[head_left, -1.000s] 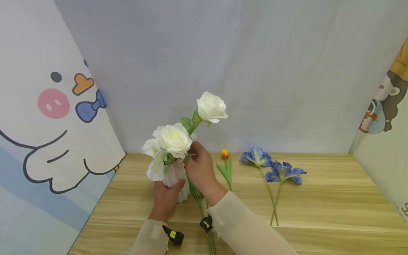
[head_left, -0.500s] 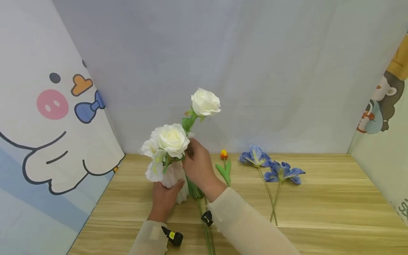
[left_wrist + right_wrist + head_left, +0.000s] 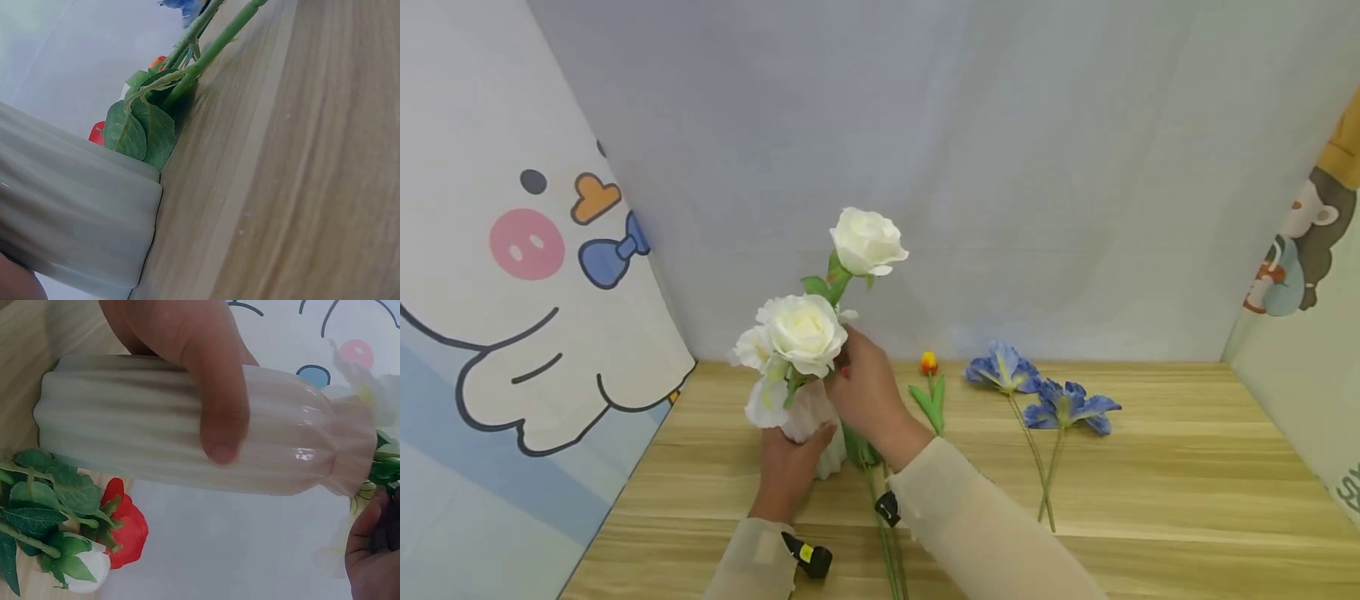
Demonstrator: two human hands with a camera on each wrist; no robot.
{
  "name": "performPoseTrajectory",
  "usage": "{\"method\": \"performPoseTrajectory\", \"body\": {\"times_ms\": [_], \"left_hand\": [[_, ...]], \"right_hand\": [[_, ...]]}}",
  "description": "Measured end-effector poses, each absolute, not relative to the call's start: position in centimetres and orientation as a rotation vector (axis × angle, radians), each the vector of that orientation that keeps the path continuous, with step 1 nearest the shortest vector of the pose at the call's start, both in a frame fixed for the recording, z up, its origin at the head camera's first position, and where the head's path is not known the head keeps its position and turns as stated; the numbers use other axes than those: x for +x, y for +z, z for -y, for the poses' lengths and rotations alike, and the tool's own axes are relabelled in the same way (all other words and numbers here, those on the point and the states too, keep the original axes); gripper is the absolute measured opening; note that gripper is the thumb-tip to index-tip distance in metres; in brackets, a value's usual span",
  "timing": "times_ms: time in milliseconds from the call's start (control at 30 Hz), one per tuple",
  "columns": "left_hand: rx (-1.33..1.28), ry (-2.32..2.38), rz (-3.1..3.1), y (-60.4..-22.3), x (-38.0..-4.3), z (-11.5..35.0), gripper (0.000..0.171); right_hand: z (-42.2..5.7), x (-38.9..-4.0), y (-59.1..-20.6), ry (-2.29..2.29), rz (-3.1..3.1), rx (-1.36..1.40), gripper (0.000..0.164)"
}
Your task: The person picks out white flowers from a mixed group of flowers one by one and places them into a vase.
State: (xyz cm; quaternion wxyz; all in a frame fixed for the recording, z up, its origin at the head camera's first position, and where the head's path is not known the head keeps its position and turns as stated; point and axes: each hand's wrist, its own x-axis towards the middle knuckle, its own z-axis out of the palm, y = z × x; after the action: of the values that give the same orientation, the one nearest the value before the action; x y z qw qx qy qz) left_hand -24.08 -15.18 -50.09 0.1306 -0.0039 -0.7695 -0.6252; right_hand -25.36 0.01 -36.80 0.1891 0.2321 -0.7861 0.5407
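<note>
A white fluted vase stands upright on the table, and my left hand grips its side. The right wrist view shows the left thumb across the glossy vase. At the vase's mouth, my right hand pinches the stem of a white rose whose bloom rises above the others. My fingers hide the stem's lower end. Another white rose and ruffled white flowers lean out of the vase to the left.
Right of the vase lie a red rose and a white bud, with green stems reaching the front edge. Farther right are an orange-yellow tulip and two blue flowers with crossed stems. A grey curtain hangs behind.
The tall white rose has shifted left and slightly up, its stem standing steeper over the vase. My right hand has moved a little left with it. My left hand keeps its grip on the vase.
</note>
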Motion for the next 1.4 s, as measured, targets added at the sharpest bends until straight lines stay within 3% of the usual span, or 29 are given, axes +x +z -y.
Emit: {"method": "performPoseTrajectory", "body": {"times_ms": [233,367,600,967,1400], "left_hand": [[-0.033,-1.775,2.23,-48.9,-23.4,14.7,0.05],[-0.044,-1.762,2.212,-50.2,-24.2,15.0,0.05],[-0.082,-1.789,2.197,-50.3,-24.3,15.0,0.056],[-0.064,-1.77,2.231,-47.4,-22.6,14.2,0.053],[-0.05,-1.776,2.226,-47.5,-22.5,14.2,0.055]], "right_hand": [[0.8,-25.3,-38.0,1.49,2.269,0.618,0.014],[0.9,-25.4,-38.4,1.465,2.265,0.603,0.007],[0.1,-25.4,-38.6,1.834,2.339,0.575,0.024],[-1.5,-24.1,-39.2,1.756,2.414,0.591,0.022],[-4.6,-20.4,-37.7,1.966,2.305,0.481,0.018]]}}
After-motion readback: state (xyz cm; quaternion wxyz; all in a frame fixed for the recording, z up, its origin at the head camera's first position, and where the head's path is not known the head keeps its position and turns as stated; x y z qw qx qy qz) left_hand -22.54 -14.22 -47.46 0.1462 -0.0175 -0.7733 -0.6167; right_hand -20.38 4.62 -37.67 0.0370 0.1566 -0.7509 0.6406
